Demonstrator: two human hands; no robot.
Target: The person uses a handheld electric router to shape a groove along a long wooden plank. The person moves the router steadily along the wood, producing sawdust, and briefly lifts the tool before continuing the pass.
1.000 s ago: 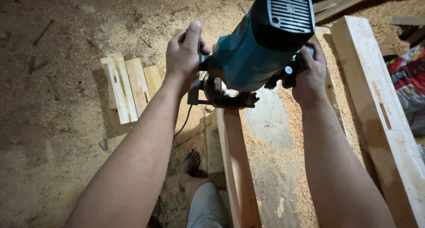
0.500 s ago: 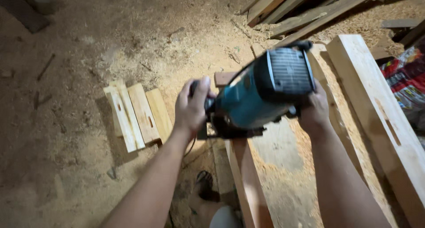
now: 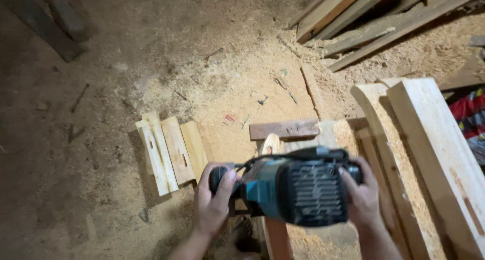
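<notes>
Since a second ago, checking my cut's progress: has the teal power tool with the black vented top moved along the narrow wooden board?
Cannot tell. The teal power tool sits lower in view, but the small wooden slats shifted too, so the camera moved.

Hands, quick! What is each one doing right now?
Left hand: closed around the black side handle of the teal power tool.
Right hand: closed on the tool's other side handle.

Sawdust-strewn floor point(image 3: 101, 63) — short slotted boards point(image 3: 169, 151) lie just left of the left hand point(image 3: 214, 204); long planks point(image 3: 384, 17) lie well beyond the right hand point(image 3: 361, 197).
</notes>
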